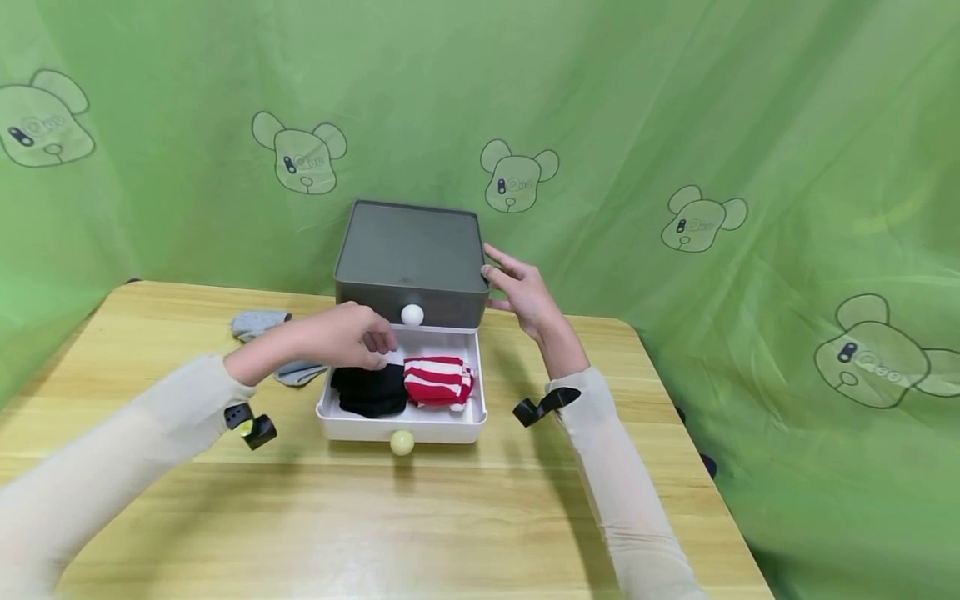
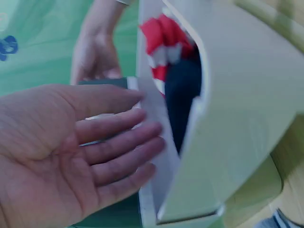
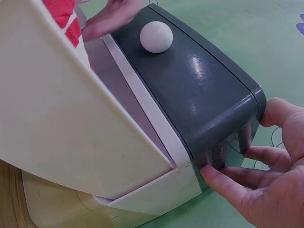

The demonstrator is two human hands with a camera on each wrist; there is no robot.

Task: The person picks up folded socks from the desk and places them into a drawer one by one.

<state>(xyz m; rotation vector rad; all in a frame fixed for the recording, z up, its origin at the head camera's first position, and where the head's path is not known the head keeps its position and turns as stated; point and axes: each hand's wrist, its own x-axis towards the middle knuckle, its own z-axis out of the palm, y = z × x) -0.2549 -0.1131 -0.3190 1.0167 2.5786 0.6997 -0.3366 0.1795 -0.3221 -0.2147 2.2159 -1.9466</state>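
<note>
A small two-drawer box stands on the table, its upper drawer [image 1: 442,307] dark grey with a white round knob [image 1: 412,315]. Below it, the white lower drawer [image 1: 438,432] is pulled out, showing a yellow knob [image 1: 402,442]. Inside lie a folded black sock-like bundle [image 1: 369,393] on the left and a red-and-white striped one [image 1: 438,382] on the right. My left hand [image 1: 341,335] hovers over the drawer's back left, above the black bundle, fingers extended and nothing in them. Thumb and fingers of my right hand [image 1: 528,298] touch the grey box's right side.
Grey cloth pieces [image 1: 258,323] lie on the table left of the box, partly hidden by the left forearm. A green curtain [image 1: 600,100] with bear-head drawings hangs close behind and to the right. The wooden table [image 1: 360,525] extends toward me.
</note>
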